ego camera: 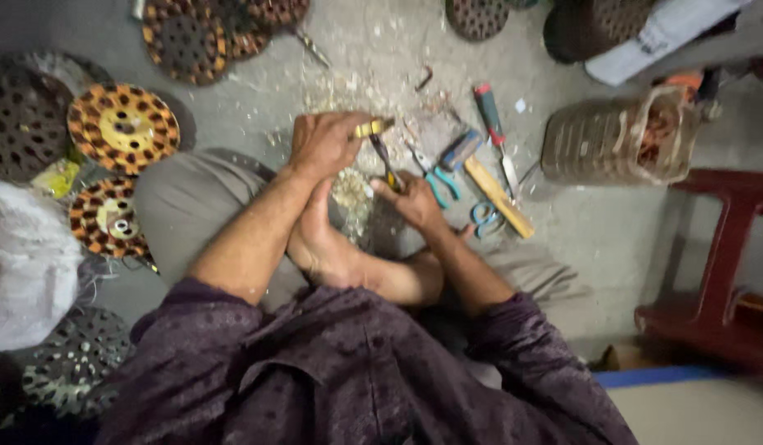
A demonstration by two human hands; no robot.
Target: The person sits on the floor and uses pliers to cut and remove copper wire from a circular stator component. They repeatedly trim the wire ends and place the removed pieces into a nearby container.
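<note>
I sit on the floor with my legs folded. My left hand (325,144) is closed around a small yellowish piece (373,128) whose end sticks out past my fingers. My right hand (412,199) grips a thin dark tool (385,156) with a yellow handle, its tip pointing up at that piece. My bare foot (323,243) lies under both hands. Pale shavings (352,189) are heaped on the floor beneath the work.
Teal-handled pliers (437,177), blue scissors (484,216), a wooden stick (498,196) and a red-handled chisel (497,136) lie to the right. Round perforated orange-and-brown discs (123,128) spread at left. A woven basket (616,140) and a red stool (723,264) stand at right.
</note>
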